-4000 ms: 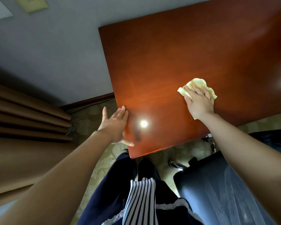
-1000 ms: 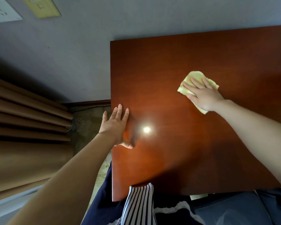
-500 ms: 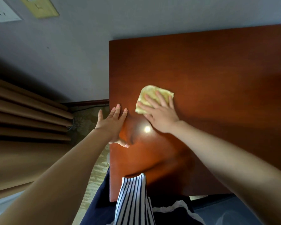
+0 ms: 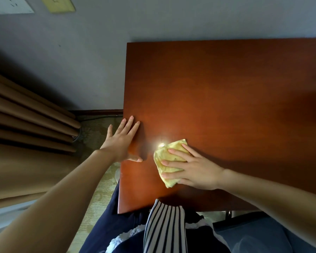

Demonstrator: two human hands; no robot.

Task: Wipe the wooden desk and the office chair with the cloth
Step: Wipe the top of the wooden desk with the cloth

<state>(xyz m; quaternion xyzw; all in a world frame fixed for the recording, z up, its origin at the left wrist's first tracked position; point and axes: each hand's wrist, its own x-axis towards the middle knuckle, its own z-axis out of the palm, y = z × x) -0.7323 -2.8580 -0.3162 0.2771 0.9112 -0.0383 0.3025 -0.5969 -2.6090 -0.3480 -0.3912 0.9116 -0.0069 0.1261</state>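
cloth [image 4: 169,162] | pale yellow, crumpled | flat under right hand [image 4: 195,172]

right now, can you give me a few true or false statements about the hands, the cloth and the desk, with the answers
1. The right hand presses the crumpled yellow cloth flat on the reddish-brown wooden desk. True.
2. The left hand grips a corner of the cloth. False: it rests with straight fingers on the desk's left edge, apart from the cloth.
3. The cloth lies at the desk's far edge, against the wall. False: it lies on the near left part of the desk.
4. A pleated brown curtain hangs to the left of the desk. True.
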